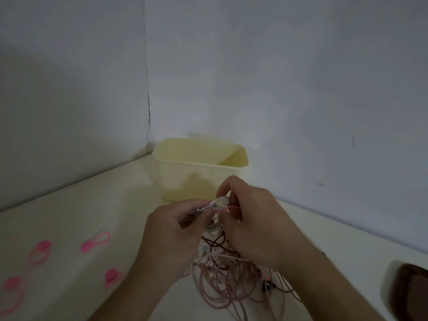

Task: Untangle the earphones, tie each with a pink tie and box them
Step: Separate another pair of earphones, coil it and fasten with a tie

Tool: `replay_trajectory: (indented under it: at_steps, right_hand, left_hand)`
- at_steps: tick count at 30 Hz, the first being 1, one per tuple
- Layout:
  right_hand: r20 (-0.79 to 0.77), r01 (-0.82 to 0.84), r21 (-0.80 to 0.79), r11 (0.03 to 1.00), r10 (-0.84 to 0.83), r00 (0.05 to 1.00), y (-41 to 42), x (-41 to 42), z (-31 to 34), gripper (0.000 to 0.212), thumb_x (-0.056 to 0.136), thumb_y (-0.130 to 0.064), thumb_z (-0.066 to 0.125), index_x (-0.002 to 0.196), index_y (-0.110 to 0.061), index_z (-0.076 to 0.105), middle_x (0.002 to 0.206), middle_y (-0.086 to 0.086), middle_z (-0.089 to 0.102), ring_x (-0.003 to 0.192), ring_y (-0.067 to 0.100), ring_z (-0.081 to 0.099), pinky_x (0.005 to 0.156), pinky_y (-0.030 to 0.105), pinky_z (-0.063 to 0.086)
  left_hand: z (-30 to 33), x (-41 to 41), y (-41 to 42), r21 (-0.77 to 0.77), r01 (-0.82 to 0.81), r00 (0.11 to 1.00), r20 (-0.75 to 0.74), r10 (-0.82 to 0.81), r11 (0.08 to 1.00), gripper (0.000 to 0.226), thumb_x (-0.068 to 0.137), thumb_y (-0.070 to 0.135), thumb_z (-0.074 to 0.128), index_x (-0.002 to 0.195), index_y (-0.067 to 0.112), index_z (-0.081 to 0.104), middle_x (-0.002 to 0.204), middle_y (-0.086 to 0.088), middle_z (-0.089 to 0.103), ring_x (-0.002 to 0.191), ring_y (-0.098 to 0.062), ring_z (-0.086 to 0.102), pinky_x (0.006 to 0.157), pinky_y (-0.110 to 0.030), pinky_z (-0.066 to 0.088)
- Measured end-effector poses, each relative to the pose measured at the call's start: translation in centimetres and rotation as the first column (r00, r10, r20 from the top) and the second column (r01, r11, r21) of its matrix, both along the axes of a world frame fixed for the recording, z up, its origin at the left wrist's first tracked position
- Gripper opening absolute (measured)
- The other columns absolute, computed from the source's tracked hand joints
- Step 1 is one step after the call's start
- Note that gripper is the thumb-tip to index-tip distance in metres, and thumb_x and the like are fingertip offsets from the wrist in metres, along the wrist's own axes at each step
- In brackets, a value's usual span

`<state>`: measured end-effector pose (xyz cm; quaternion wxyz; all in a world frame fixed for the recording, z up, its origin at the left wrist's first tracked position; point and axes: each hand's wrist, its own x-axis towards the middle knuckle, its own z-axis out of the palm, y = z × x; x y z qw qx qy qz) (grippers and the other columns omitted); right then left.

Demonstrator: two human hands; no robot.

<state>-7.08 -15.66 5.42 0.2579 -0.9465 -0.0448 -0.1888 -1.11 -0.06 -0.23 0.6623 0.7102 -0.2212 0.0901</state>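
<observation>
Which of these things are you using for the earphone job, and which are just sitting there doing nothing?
For the job:
- tangled earphones, gripped by left hand and right hand
- four pink ties on the table's left side
- cream box behind the hands

Just lying about:
- dark brown thing at the right edge, too cut off to identify

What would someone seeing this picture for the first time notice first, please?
The eye goes to the two hands, left hand and right hand, meeting at the centre and pinching a white earbud, with a tangle of pink, white and dark red earphone cords hanging beneath them. Behind stands a pale yellow box in the corner, and four pink ties lie on the table to the left.
</observation>
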Motion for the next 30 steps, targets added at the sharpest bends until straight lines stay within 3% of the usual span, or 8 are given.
replay_trajectory:
  at_steps: [4,7,11,15,20,25,30]
  right_hand:
    - [-0.007,0.035,-0.030,0.999,-0.035,0.999,-0.4,0.0,0.4,0.015,0.100,-0.020,0.060,0.104,-0.034,0.058,0.066,-0.009,0.060,0.063,0.010,0.058,0.061,0.042,0.057]
    - [-0.022,0.085,-0.028,0.996,-0.085,0.996,-0.7,0.0,0.5,0.012,0.102,-0.031,0.061,0.110,-0.037,0.054,0.072,-0.009,0.064,0.068,0.009,0.063,0.067,0.043,0.061]
    - [-0.008,0.067,-0.047,0.997,-0.067,0.998,-0.7,-0.4,1.0,0.012,0.101,-0.033,0.066,0.103,-0.036,0.055,0.075,-0.010,0.063,0.070,0.007,0.062,0.065,0.035,0.059]
    - [0.047,-0.023,-0.023,0.999,0.024,0.999,-0.4,-0.7,1.5,0.015,0.094,-0.021,0.074,0.086,-0.032,0.067,0.070,-0.018,0.060,0.076,-0.002,0.060,0.060,0.018,0.048]
    - [0.151,-0.014,0.089,0.996,0.000,0.988,-0.6,-0.3,1.0,0.020,0.095,-0.014,0.075,0.092,-0.034,0.073,0.084,-0.019,0.068,0.093,0.000,0.063,0.078,0.013,0.048]
    - [0.113,0.027,0.257,0.966,-0.057,0.992,-0.7,0.2,0.4,0.016,0.095,-0.018,0.074,0.092,-0.033,0.072,0.087,-0.015,0.072,0.089,0.003,0.069,0.082,0.027,0.057]
    - [0.096,0.031,0.331,0.943,-0.067,0.993,-0.7,0.4,0.4,0.014,0.094,-0.020,0.076,0.089,-0.032,0.071,0.087,-0.011,0.071,0.084,0.009,0.070,0.079,0.035,0.061]
  left_hand:
    - [0.1,-0.4,0.0,0.048,-0.026,0.998,0.052,0.024,0.999,0.026,0.088,0.019,0.079,0.095,0.043,0.082,0.086,0.020,0.080,0.083,-0.003,0.077,0.080,-0.033,0.062]
    - [0.3,-0.5,0.1,0.047,-0.046,0.997,0.067,0.042,0.998,0.017,0.086,0.032,0.079,0.093,0.048,0.080,0.086,0.024,0.079,0.085,-0.001,0.076,0.081,-0.033,0.062]
    - [0.2,-0.2,0.2,0.089,-0.102,0.991,0.091,0.094,0.991,0.045,0.088,0.021,0.080,0.082,0.065,0.074,0.084,0.031,0.076,0.081,0.004,0.075,0.080,-0.025,0.060]
    - [-0.3,-0.2,0.0,0.107,-0.122,0.985,0.138,0.107,0.987,0.025,0.086,0.021,0.082,0.103,0.039,0.082,0.091,0.029,0.077,0.084,0.005,0.074,0.080,-0.019,0.058]
    - [-0.2,-0.8,-0.2,0.061,-0.044,0.992,0.120,0.037,0.997,0.025,0.087,0.018,0.080,0.106,0.034,0.083,0.091,0.025,0.079,0.083,0.002,0.075,0.077,-0.012,0.055]
    - [-0.2,-0.9,-0.3,-0.007,0.010,0.992,0.125,-0.009,1.000,0.032,0.086,0.014,0.080,0.101,0.043,0.080,0.094,0.022,0.080,0.088,-0.004,0.077,0.083,-0.020,0.059]
    - [-0.1,-1.0,-0.3,-0.051,0.025,0.993,0.120,-0.019,0.998,0.031,0.086,0.013,0.080,0.104,0.038,0.081,0.097,0.019,0.080,0.092,-0.008,0.078,0.085,-0.032,0.061]
